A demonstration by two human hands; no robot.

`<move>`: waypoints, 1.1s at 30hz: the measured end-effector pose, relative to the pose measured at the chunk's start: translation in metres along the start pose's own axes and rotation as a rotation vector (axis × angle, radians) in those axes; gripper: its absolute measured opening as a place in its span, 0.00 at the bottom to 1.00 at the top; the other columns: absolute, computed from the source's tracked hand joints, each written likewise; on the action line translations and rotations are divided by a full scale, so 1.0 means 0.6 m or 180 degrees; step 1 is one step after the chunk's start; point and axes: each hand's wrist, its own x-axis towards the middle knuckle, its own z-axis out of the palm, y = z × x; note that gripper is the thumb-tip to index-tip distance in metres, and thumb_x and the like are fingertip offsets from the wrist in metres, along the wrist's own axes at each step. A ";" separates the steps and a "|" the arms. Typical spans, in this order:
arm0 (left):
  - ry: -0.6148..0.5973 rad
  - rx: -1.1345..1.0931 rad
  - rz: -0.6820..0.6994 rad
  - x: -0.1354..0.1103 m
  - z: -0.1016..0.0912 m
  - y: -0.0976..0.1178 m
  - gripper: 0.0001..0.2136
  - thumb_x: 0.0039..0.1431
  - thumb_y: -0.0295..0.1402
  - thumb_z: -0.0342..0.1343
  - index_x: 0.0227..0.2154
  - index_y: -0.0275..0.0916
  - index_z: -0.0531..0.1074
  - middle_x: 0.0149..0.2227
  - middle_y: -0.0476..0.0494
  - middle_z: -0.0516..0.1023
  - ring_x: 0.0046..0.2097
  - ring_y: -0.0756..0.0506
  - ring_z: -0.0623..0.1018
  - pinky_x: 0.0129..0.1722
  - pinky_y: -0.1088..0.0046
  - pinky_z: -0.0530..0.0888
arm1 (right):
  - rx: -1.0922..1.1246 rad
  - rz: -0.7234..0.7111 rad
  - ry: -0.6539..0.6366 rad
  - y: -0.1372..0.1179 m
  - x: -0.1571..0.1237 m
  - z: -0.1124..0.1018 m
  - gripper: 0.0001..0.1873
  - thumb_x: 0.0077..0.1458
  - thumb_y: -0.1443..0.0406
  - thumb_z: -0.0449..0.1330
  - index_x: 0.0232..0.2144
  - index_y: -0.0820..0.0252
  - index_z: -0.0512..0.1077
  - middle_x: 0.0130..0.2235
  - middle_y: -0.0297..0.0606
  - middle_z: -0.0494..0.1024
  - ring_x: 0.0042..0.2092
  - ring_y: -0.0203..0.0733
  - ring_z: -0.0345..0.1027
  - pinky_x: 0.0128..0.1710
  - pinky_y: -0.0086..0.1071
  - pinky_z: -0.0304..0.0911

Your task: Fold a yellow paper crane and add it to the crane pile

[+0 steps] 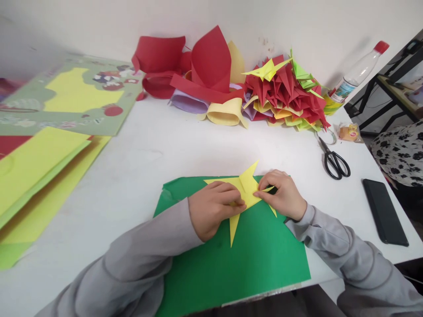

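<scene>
A half-folded yellow paper piece (246, 185) with several pointed flaps lies on a green sheet (251, 259) at the near middle of the white table (142, 149). My left hand (213, 207) presses down on its left part, fingers curled together over the paper. My right hand (282, 193) pinches the piece's right flap between fingertips. Both forearms are in grey sleeves.
A heap of folded red, yellow and green paper shapes (284, 94) and curled red sheets (198, 70) lies along the wall. Yellow sheets (39, 171) are stacked at left. Scissors (333, 158), a black phone (385, 211), a wrapped snack (350, 132) and a bottle (358, 72) sit at right.
</scene>
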 end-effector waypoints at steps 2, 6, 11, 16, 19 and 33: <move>-0.0023 -0.0030 -0.0009 -0.001 0.001 -0.001 0.19 0.54 0.21 0.45 0.46 0.40 0.72 0.39 0.41 0.78 0.43 0.43 0.73 0.44 0.62 0.69 | -0.0002 0.0024 -0.0007 0.000 0.000 0.000 0.12 0.45 0.70 0.70 0.21 0.58 0.69 0.27 0.31 0.76 0.33 0.39 0.68 0.39 0.36 0.60; 0.0026 -0.0028 0.0058 -0.003 0.001 -0.001 0.19 0.53 0.21 0.46 0.46 0.39 0.72 0.39 0.41 0.78 0.44 0.42 0.73 0.44 0.62 0.70 | 0.0003 0.0038 0.0012 0.000 0.000 0.001 0.12 0.44 0.70 0.70 0.21 0.58 0.69 0.27 0.31 0.76 0.33 0.39 0.68 0.39 0.35 0.60; 0.0048 -0.0010 0.0081 -0.007 0.007 0.001 0.22 0.50 0.20 0.46 0.49 0.37 0.69 0.40 0.39 0.77 0.46 0.40 0.72 0.46 0.58 0.70 | 0.0027 0.0065 -0.0010 0.000 0.000 0.001 0.12 0.44 0.70 0.70 0.21 0.58 0.68 0.27 0.31 0.76 0.34 0.39 0.68 0.39 0.35 0.59; 0.0096 0.0090 0.0097 -0.014 0.015 -0.004 0.23 0.55 0.21 0.42 0.54 0.39 0.66 0.40 0.40 0.77 0.46 0.41 0.72 0.47 0.58 0.69 | 0.0009 0.0098 -0.0071 -0.003 0.001 0.000 0.12 0.45 0.70 0.69 0.21 0.58 0.69 0.28 0.31 0.76 0.34 0.39 0.68 0.39 0.35 0.59; 0.0168 0.0116 0.0147 -0.016 0.016 -0.009 0.21 0.58 0.22 0.42 0.51 0.40 0.68 0.40 0.40 0.77 0.46 0.42 0.72 0.47 0.59 0.69 | -0.0008 0.0107 -0.0084 -0.005 0.002 0.000 0.12 0.46 0.70 0.69 0.21 0.58 0.69 0.28 0.31 0.77 0.34 0.39 0.68 0.40 0.35 0.58; 0.0613 0.0581 0.0013 -0.006 0.023 0.021 0.14 0.63 0.22 0.43 0.39 0.37 0.74 0.37 0.44 0.80 0.45 0.45 0.75 0.51 0.63 0.71 | -0.0001 0.0153 -0.0090 -0.003 0.001 0.001 0.12 0.46 0.69 0.69 0.21 0.58 0.69 0.28 0.31 0.76 0.34 0.39 0.68 0.40 0.35 0.58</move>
